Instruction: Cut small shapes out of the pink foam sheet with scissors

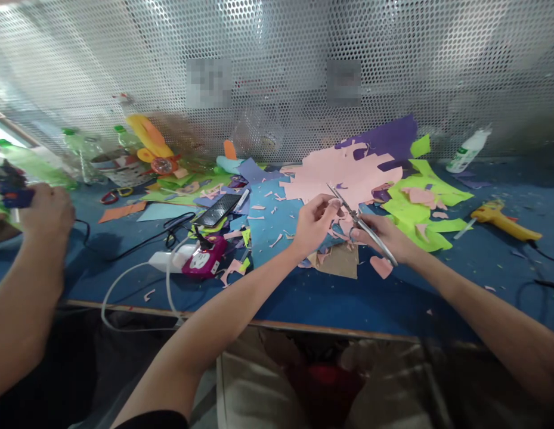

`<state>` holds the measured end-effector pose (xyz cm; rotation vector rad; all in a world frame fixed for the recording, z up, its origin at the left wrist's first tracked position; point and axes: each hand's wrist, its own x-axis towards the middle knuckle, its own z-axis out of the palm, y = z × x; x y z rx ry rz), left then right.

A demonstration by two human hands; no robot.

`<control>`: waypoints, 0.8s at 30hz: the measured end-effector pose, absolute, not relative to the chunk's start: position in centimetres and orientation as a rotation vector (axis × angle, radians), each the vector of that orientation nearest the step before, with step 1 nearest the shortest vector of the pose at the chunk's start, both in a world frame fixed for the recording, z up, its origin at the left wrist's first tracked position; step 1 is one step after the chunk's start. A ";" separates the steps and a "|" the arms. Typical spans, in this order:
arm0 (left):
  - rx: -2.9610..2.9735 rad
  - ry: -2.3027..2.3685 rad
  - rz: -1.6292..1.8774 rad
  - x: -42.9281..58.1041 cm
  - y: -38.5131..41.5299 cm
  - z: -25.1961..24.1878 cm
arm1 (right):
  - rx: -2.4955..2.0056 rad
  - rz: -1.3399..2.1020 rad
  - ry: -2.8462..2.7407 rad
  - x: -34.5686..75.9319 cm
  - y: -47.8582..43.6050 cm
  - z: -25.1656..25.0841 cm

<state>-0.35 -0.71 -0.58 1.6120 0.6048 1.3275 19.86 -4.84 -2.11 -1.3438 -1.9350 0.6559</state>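
My right hand [378, 235] is closed round the handles of a pair of scissors [375, 238], whose parted blades point up and left. Close to the blades, my left hand [319, 221] has its fingers pinched together; what they hold, perhaps a small pink scrap, is too small to tell. Behind both hands lies a large cut sheet of pink paper [321, 170], with purple paper [393, 143] behind it. A blue sheet [270, 220] strewn with pink snippets is to the left. A brown piece [342, 262] lies below my hands.
Green paper [420, 208], a yellow glue gun [504, 221] and a white bottle [468, 150] are at the right. Left are a black phone [219, 210], a magenta power socket [205, 259] with cables and bottles. Another person's hand [48, 214] holds a dark object at the far left.
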 end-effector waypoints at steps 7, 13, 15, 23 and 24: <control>1.619 0.578 1.307 -0.4 -0.9 -0.7 | -1.215 0.807 -1.897 18.8 -5.9 -1.3; 1.624 0.579 1.309 -0.4 -1.2 -0.5 | -1.184 0.818 -1.891 18.5 -6.4 -1.0; 1.630 0.577 1.313 -0.4 -1.1 -0.6 | -1.170 0.824 -1.896 18.5 -6.4 -1.0; 1.637 0.565 1.315 -0.4 -0.8 -0.8 | -1.086 0.837 -1.894 18.3 -6.5 -0.7; 1.639 0.561 1.310 -0.4 -0.8 -0.8 | -1.088 0.835 -1.894 18.3 -6.5 -0.7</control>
